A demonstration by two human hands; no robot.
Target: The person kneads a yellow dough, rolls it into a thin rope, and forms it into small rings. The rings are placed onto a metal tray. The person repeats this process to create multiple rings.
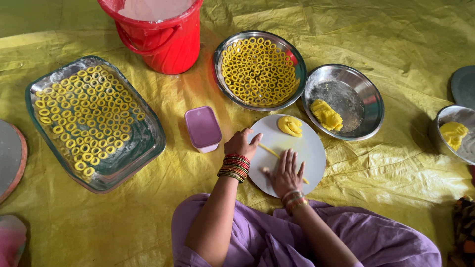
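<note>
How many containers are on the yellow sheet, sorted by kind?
Steel bowls: 3
Glass dish: 1
Red bucket: 1
Purple lidded box: 1
White plate: 1
Total: 7

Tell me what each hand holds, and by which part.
Neither grips anything: the right hand presses flat on a thin yellow dough strand atop the round white board; the left hand rests at the board's edge.

Yellow pretty much everywhere

Yellow sheet (386, 44) underneath, yellow dough rings in the clear glass dish (148, 143) and the shiny steel bowl (220, 54), plus yellow dough lump (290, 125) on the white round plate (311, 148). Red bucket (163, 42) up top, small lilac lidded box (203, 127). Red, green and gold bangles (234, 167) on the left hand (240, 143), purple clothes (267, 237).
</note>
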